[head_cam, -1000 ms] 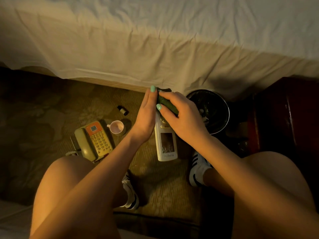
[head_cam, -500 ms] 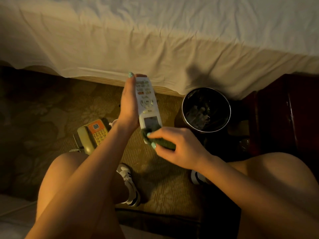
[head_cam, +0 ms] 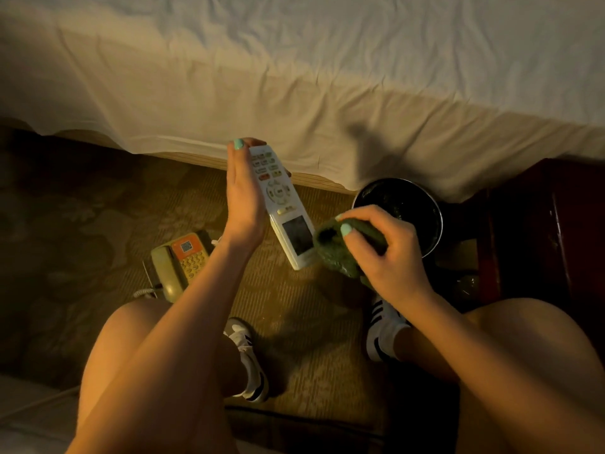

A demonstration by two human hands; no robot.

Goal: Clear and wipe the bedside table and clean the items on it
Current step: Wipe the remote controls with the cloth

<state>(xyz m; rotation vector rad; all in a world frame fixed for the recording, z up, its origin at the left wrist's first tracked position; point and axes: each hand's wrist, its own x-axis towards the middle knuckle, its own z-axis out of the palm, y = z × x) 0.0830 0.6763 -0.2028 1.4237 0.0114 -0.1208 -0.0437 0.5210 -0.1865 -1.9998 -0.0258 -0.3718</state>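
My left hand [head_cam: 244, 194] holds a white remote control [head_cam: 283, 204] by its upper end, buttons and small screen facing me, tilted with its lower end to the right. My right hand [head_cam: 386, 253] grips a bunched dark green cloth [head_cam: 340, 250], which touches the remote's lower right end beside the screen. A beige telephone with an orange panel [head_cam: 181, 260] lies on the carpet to the left, partly behind my left forearm. The dark wooden bedside table [head_cam: 550, 231] stands at the right edge.
A round dark bin with a metal rim [head_cam: 435, 221] stands on the carpet behind my right hand. A bed with a white sheet [head_cam: 294, 77] fills the top. My knees and two striped sneakers [head_cam: 381, 326] are below, on patterned carpet [head_cam: 82, 224].
The remote was turned from its back to its button side and lifted. The cloth moved from the remote's top down to its lower end, then to the right of the screen.
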